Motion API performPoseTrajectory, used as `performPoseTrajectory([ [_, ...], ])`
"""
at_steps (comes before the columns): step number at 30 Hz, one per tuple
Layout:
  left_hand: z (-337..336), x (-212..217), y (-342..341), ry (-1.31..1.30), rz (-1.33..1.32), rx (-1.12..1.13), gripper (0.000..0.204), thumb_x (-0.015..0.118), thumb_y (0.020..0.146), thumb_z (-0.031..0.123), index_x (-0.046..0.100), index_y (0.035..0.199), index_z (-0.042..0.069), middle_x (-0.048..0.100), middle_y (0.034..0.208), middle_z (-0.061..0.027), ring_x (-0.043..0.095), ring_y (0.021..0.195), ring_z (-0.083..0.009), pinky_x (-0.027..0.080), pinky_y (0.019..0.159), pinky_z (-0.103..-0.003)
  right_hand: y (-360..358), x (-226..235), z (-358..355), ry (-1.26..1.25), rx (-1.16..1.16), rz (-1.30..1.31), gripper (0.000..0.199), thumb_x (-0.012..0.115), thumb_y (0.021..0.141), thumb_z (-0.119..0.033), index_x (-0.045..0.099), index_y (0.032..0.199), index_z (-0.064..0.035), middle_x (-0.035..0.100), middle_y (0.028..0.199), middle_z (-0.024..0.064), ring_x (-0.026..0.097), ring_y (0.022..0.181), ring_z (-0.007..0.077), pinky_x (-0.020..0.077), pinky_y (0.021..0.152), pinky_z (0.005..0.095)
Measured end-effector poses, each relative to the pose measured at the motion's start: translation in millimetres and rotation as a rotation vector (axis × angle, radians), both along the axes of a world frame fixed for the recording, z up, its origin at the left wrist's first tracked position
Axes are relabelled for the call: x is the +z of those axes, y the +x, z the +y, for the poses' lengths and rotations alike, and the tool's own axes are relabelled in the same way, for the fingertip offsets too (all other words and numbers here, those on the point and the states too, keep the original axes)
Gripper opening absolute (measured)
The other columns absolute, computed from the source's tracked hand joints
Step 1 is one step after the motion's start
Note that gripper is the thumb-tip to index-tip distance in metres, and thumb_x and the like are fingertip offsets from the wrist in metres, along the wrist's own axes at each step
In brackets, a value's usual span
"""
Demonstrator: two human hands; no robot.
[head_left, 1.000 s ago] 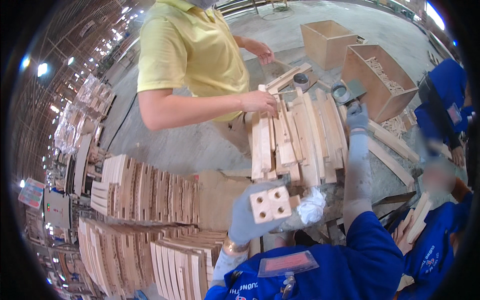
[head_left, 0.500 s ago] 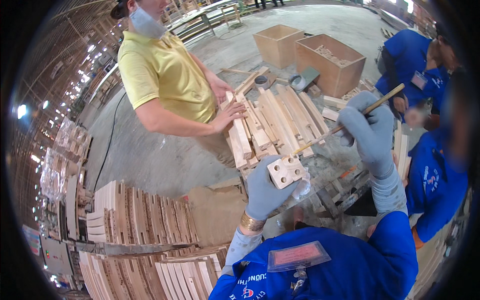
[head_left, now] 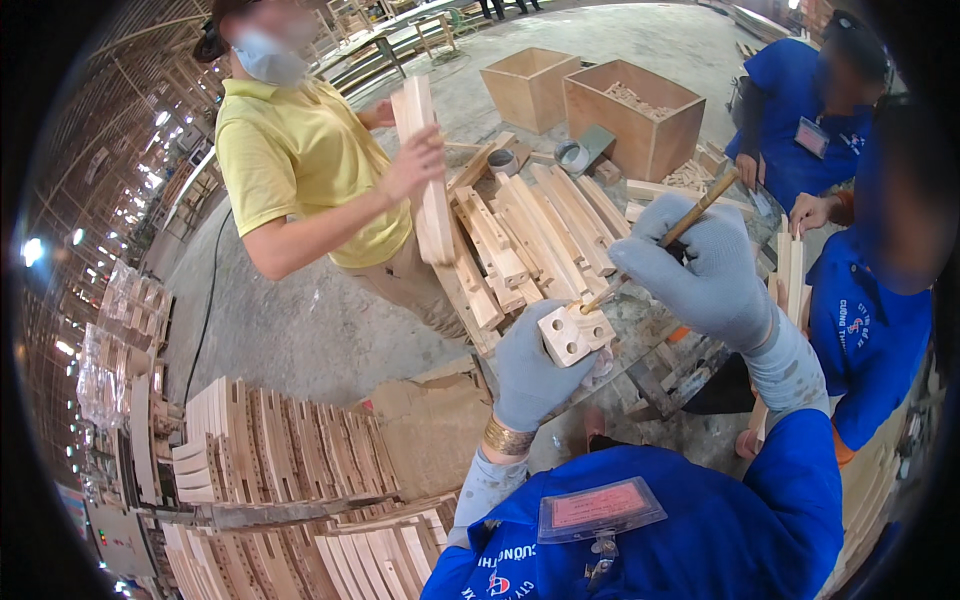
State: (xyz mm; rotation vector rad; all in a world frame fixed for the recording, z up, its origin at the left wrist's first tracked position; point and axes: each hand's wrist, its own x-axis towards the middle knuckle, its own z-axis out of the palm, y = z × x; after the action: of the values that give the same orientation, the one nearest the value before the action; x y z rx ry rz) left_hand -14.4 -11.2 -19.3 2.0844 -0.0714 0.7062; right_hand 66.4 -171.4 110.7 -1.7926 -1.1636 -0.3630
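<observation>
My gloved left hand [head_left: 535, 370] grips pale wooden pieces, their end faces turned up with several round drilled holes. Those drilled wooden pieces [head_left: 578, 333] sit above the near edge of the worktable. Held like a pen in my gloved right hand [head_left: 695, 268] is a thin wooden stick [head_left: 705, 203], slanting down to the left. Its yellowish lower tip meets the far hole of the pieces; whether it goes inside cannot be made out. White crumpled material shows beneath the pieces.
Several wooden bars [head_left: 545, 225] cover the worktable, with a grey tape-like ring [head_left: 571, 156] behind. Two wooden boxes stand farther back, one with dowels [head_left: 640, 100]. A co-worker in yellow [head_left: 310, 170] lifts a wooden bar [head_left: 428, 190]; two in blue are at right. Stacked wooden parts [head_left: 290, 440] fill the lower left.
My right hand has moved left and down, bringing the stick's tip to the far hole. The co-worker in yellow has raised a wooden bar off the pile.
</observation>
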Motion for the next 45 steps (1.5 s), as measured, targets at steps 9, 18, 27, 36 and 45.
performPoseTrajectory([
  [9, -1.8, 1.4, 1.9, -0.056, -0.01, 0.009, 0.051, 0.081, 0.059, 0.017, 0.053, 0.099, 0.003, 0.063, 0.087, -0.0088, 0.062, 0.078, -0.0163, 0.05, 0.069, -0.028, 6.1, -2.7, -0.5, -0.041, -0.042, -0.31, 0.009, 0.061, 0.077, -0.011, 0.062, 0.083, -0.0035, 0.051, 0.06, 0.0043, 0.051, 0.047, 0.0166, 0.0363, 0.044, 0.0256],
  [18, -2.8, -0.4, 2.9, -0.06, -0.024, 0.023, 0.052, 0.081, 0.059, 0.016, 0.053, 0.099, 0.003, 0.063, 0.087, -0.0087, 0.062, 0.079, -0.0161, 0.05, 0.07, -0.028, -3.1, 3.0, -20.2, 0.051, -0.108, 0.097, 0.005, 0.063, 0.076, -0.009, 0.064, 0.078, -0.0052, 0.055, 0.063, 0.0055, 0.052, 0.049, 0.0154, 0.0363, 0.044, 0.0248],
  [27, -4.5, 2.1, 2.4, -0.028, -0.015, 0.014, 0.053, 0.082, 0.058, 0.014, 0.051, 0.1, 0.002, 0.063, 0.088, -0.0088, 0.062, 0.08, -0.0141, 0.05, 0.07, -0.027, 2.2, -13.1, -19.0, -0.088, -0.078, -0.544, 0.014, 0.065, 0.073, -0.009, 0.063, 0.087, -0.008, 0.056, 0.066, 0.0037, 0.054, 0.049, 0.0169, 0.0395, 0.042, 0.025],
  [36, -5.2, 3.3, 1.7, -0.053, 0.011, 0.024, 0.051, 0.081, 0.059, 0.015, 0.051, 0.098, 0.003, 0.063, 0.087, -0.0087, 0.062, 0.079, -0.0141, 0.05, 0.069, -0.027, -8.7, -3.0, -14.3, -0.135, 0.11, -0.213, 0.01, 0.062, 0.075, -0.01, 0.06, 0.085, -0.0059, 0.051, 0.062, 0.0032, 0.053, 0.05, 0.0176, 0.0397, 0.042, 0.0272],
  [45, -3.8, -2.7, 2.7, -0.084, -0.027, 0.027, 0.049, 0.08, 0.06, 0.018, 0.054, 0.099, 0.003, 0.062, 0.086, -0.0088, 0.062, 0.077, -0.0178, 0.05, 0.068, -0.028, -5.6, 1.6, -21.3, -0.014, -0.051, -0.238, 0.015, 0.063, 0.073, -0.005, 0.062, 0.088, -0.0055, 0.056, 0.066, 0.0055, 0.055, 0.053, 0.0178, 0.0404, 0.044, 0.0255],
])
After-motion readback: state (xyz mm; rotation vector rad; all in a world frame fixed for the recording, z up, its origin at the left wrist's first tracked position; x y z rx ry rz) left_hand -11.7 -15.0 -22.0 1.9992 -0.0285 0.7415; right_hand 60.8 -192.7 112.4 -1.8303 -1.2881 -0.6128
